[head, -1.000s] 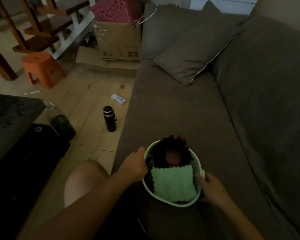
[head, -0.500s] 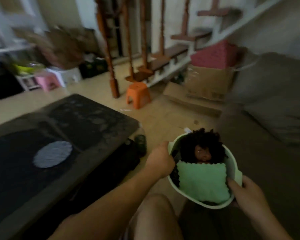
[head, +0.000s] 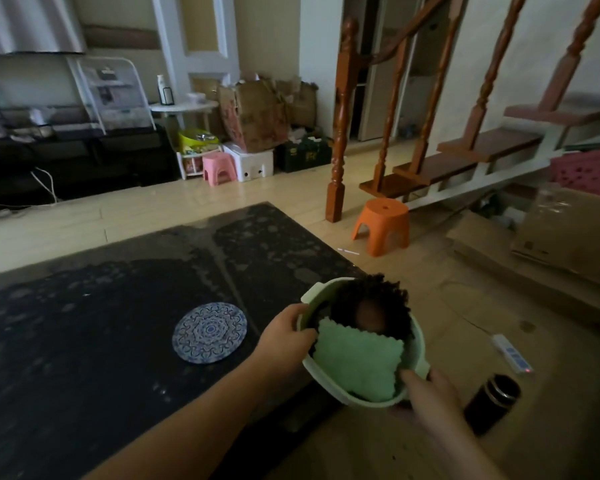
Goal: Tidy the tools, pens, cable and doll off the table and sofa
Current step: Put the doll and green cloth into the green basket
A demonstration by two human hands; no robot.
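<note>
Bowl [head: 321, 287] w/ doll [head: 368, 301] tucked under cloth [head: 357, 362], held up by bench [head: 118, 323] corner. L grip [head: 286, 332] curled on left rim, R grip [head: 430, 393] clasping near-right rim: two-sided hold, prob. to keep load level for carrying.

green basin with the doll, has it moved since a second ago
Yes: the green basin was right of the black flask, on the sofa; now it is left of it, by the black table.
</note>
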